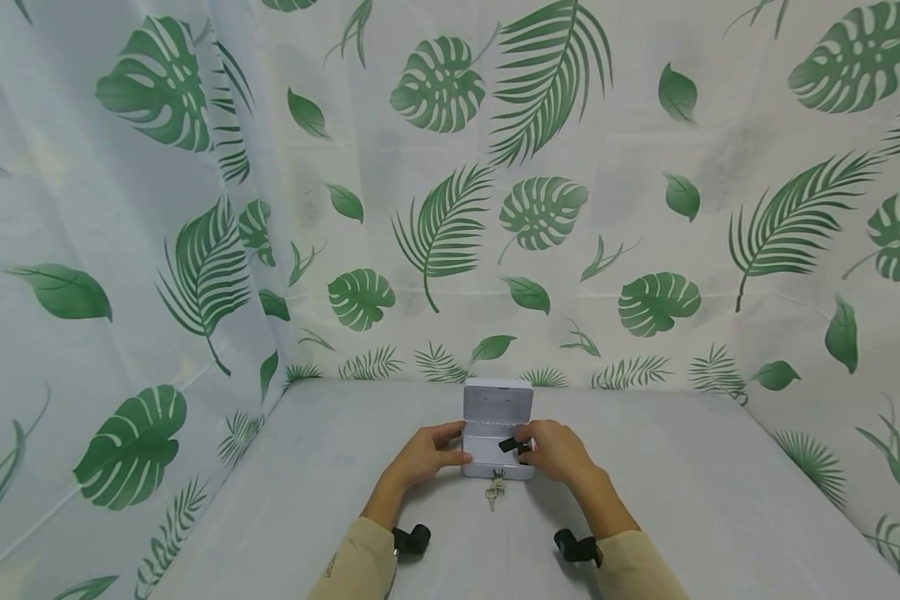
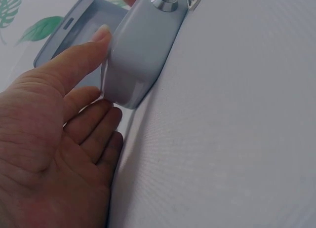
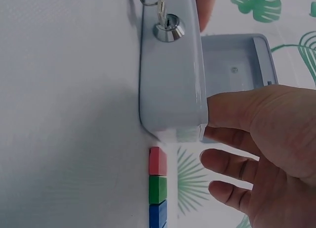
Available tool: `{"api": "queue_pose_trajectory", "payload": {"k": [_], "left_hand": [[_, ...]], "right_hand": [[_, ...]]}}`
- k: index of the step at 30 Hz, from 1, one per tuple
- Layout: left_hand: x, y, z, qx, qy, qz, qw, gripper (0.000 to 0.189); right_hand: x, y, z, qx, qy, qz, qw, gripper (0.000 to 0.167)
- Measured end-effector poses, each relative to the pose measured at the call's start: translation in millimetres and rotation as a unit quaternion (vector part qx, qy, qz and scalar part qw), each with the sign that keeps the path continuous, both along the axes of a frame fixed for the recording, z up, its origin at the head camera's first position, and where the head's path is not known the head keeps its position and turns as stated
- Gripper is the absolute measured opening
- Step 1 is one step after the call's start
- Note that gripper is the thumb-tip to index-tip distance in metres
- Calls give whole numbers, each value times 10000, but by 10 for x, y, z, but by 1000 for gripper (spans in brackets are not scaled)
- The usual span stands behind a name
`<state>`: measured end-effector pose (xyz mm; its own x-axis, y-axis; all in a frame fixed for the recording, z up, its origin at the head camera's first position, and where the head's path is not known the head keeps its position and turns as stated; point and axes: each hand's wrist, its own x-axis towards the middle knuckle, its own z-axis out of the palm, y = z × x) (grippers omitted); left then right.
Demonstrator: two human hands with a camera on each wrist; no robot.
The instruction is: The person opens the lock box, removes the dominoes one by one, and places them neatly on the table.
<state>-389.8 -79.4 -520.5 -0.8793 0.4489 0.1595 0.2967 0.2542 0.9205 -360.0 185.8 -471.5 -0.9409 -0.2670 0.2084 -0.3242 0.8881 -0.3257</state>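
A small pale grey metal cash box (image 1: 482,471) stands on the table with its lid (image 1: 497,405) raised at the back. Keys on a ring (image 1: 492,494) hang from the lock (image 3: 169,29) in its front wall. My left hand (image 1: 418,456) holds the box's left side, thumb over the rim and the other fingers lower by the side wall. My right hand (image 1: 558,451) reaches in over the right side and pinches a small black object (image 1: 507,445) inside the box. Its exact kind is too small to tell, and the wrist views hide it.
A white cloth (image 1: 330,492) covers the table. Leaf-printed curtains (image 1: 585,333) hang behind and at both sides. Red (image 3: 158,161), green (image 3: 158,189) and blue blocks (image 3: 158,214) lie in a row beyond the box's right side in the right wrist view.
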Motion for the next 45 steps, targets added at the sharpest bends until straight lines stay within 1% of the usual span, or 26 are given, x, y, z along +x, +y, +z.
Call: {"api": "queue_pose_trajectory", "payload": {"k": [6,11,18,23,27,29,31,34,45], "left_hand": [[4,1,3,18,-23,21,10000,69],[0,3,-1,37,-39,17,10000,69],[-4,2,4,-3,-53,38,10000,68],[-13,-2,-2,-14,-27,47,10000,67],[-22,-5,-16,-8,-18,38,10000,67],[-27,-5,-32,6,-16,15,10000,67],[-29,-5,-42,21,-32,-14,10000,66],[-30,-7,-45,25,-25,-11,10000,66],[-25,-11,-26,-64,-70,87,9999,69]], "right_hand": [[-35,-24,44,332,-105,63,9994,21],[-65,-56,102,635,-310,72,9975,19],[-107,-71,125,838,-468,67,9954,19],[-111,-75,149,1046,-474,138,9933,19],[-110,-92,164,1173,-523,152,9916,15],[-120,-98,139,1194,-542,156,9912,12],[-136,-102,111,1210,-565,155,9909,12],[-151,-110,84,1242,-500,164,9909,16],[-146,-133,104,1382,-371,126,9896,14]]}}
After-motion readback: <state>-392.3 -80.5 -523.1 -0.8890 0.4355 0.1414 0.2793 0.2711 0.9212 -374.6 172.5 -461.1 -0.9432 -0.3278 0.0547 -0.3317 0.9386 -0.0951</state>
